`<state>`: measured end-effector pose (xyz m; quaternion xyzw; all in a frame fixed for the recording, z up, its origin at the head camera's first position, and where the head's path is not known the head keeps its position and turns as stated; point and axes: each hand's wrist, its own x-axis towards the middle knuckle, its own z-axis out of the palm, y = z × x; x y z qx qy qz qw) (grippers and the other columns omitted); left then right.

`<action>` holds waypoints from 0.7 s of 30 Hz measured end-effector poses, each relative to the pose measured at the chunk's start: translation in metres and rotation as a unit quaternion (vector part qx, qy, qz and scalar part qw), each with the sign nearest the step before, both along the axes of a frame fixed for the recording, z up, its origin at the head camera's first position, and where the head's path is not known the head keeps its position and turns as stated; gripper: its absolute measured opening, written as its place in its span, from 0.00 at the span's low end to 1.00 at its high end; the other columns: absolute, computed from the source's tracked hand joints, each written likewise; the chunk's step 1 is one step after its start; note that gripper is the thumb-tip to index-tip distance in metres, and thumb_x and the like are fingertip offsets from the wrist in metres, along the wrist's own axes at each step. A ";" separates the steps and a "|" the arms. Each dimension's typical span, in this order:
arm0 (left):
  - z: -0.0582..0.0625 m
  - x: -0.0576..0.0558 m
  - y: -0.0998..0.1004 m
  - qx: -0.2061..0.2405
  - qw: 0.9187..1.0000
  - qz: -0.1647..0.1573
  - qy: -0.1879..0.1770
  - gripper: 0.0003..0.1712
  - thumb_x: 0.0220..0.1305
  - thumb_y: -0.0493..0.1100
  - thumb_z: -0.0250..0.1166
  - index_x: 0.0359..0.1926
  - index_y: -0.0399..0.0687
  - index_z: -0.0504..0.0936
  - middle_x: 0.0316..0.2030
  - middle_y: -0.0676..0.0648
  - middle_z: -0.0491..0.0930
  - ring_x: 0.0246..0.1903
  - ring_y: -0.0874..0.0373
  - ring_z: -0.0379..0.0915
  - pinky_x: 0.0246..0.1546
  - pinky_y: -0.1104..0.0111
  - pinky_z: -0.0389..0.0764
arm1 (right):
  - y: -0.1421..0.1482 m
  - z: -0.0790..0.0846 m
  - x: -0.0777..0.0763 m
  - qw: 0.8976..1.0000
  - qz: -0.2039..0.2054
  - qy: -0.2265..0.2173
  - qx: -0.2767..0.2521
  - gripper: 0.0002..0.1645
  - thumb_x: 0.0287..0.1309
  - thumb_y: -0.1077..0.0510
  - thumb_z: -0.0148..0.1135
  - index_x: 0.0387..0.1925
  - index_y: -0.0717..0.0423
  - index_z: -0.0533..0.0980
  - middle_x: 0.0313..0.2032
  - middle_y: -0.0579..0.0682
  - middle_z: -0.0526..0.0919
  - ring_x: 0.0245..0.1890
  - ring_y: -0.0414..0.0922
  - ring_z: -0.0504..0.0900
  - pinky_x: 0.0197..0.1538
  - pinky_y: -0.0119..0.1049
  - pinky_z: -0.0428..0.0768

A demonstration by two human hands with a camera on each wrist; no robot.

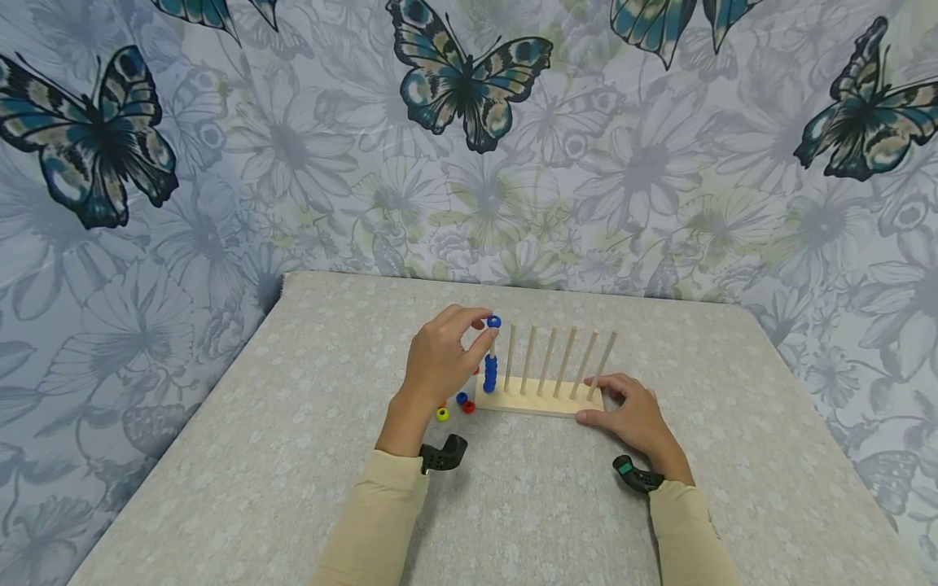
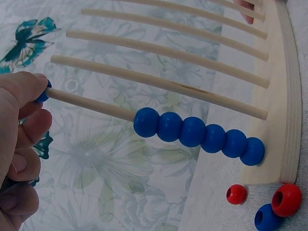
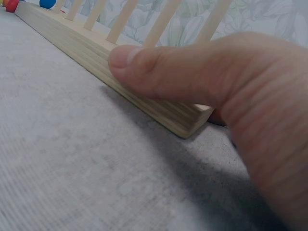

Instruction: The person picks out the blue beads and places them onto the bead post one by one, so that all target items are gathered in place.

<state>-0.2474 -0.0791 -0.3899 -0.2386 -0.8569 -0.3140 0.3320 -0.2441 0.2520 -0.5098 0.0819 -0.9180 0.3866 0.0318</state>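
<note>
A wooden peg rack [image 1: 538, 401] stands on the table, its several upright pegs rising from a flat base. At the top of its leftmost peg, my left hand [image 1: 442, 356] pinches a blue bead [image 1: 494, 322] between thumb and index finger. Lower on that peg sits a stack of several blue beads [image 2: 192, 131], with bare wood between stack and held bead. My right hand [image 1: 634, 412] grips the base's right end. Its thumb [image 3: 159, 70] lies along the front edge, while its other fingers are mostly hidden behind. The other pegs carry no beads.
Loose beads lie by the rack's left end: a blue bead [image 1: 462, 398], a red bead [image 1: 469, 407], a yellow bead [image 1: 443, 414] and another red bead [image 2: 236, 194]. My left arm partly hides this group. A pale patterned cloth [image 1: 542, 505] covers the table; butterfly-print fabric [image 1: 498, 203] hangs behind.
</note>
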 end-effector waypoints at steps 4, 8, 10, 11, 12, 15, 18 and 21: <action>0.000 0.000 0.000 -0.004 1.000 0.000 -0.004 0.13 0.66 0.48 0.68 0.49 0.50 0.86 0.37 0.51 0.85 0.30 0.59 0.81 0.25 0.67 0.80 | 0.000 0.000 0.000 1.000 0.001 0.002 -0.001 0.37 0.39 0.32 0.79 0.53 0.37 0.81 0.48 0.45 0.82 0.45 0.47 0.71 0.51 0.45 0.56; 0.000 0.000 -0.001 -0.007 1.000 -0.001 -0.008 0.14 0.67 0.49 0.67 0.50 0.51 0.86 0.38 0.51 0.85 0.29 0.59 0.81 0.25 0.68 0.79 | -0.001 0.001 0.000 1.000 0.003 0.005 -0.002 0.37 0.39 0.33 0.79 0.53 0.38 0.81 0.47 0.45 0.82 0.44 0.47 0.71 0.50 0.45 0.56; 0.000 0.000 -0.002 -0.005 1.000 -0.002 -0.009 0.14 0.67 0.49 0.67 0.50 0.51 0.86 0.39 0.51 0.85 0.29 0.59 0.81 0.25 0.67 0.79 | -0.001 0.002 0.000 1.000 0.003 0.006 -0.002 0.37 0.39 0.33 0.80 0.53 0.38 0.81 0.47 0.44 0.82 0.44 0.47 0.71 0.51 0.45 0.56; 0.000 0.000 -0.002 -0.003 1.000 -0.003 -0.010 0.14 0.67 0.50 0.67 0.50 0.51 0.86 0.39 0.51 0.85 0.29 0.59 0.81 0.25 0.67 0.79 | -0.001 0.002 0.000 1.000 0.003 0.007 -0.002 0.37 0.39 0.33 0.80 0.53 0.38 0.81 0.47 0.44 0.82 0.44 0.46 0.71 0.51 0.45 0.56; 0.000 0.000 -0.002 -0.001 1.000 -0.003 -0.010 0.15 0.67 0.50 0.67 0.50 0.51 0.86 0.40 0.51 0.85 0.29 0.59 0.81 0.25 0.67 0.79 | -0.001 0.002 0.000 1.000 0.003 0.007 -0.002 0.36 0.39 0.33 0.79 0.53 0.38 0.81 0.47 0.44 0.82 0.44 0.47 0.71 0.51 0.45 0.56; 0.001 0.000 -0.003 0.003 1.000 -0.004 -0.005 0.15 0.67 0.50 0.67 0.50 0.50 0.86 0.40 0.50 0.84 0.32 0.58 0.82 0.25 0.67 0.80 | -0.001 0.001 0.000 1.000 0.001 0.007 -0.002 0.36 0.40 0.32 0.79 0.53 0.37 0.81 0.47 0.44 0.82 0.43 0.47 0.71 0.52 0.46 0.56; 0.002 0.000 -0.004 0.004 1.000 -0.002 0.004 0.15 0.67 0.49 0.67 0.49 0.48 0.86 0.40 0.50 0.84 0.35 0.57 0.83 0.26 0.67 0.81 | -0.001 0.000 0.000 1.000 0.001 0.008 -0.001 0.36 0.40 0.33 0.79 0.53 0.37 0.81 0.47 0.45 0.82 0.43 0.47 0.71 0.52 0.46 0.56; 0.002 -0.001 -0.006 0.006 1.000 0.003 0.004 0.15 0.66 0.49 0.68 0.49 0.48 0.86 0.40 0.50 0.84 0.37 0.57 0.83 0.29 0.67 0.82 | 0.000 0.000 0.001 1.000 0.003 0.011 0.000 0.36 0.40 0.33 0.79 0.53 0.37 0.81 0.47 0.45 0.82 0.43 0.47 0.71 0.51 0.45 0.56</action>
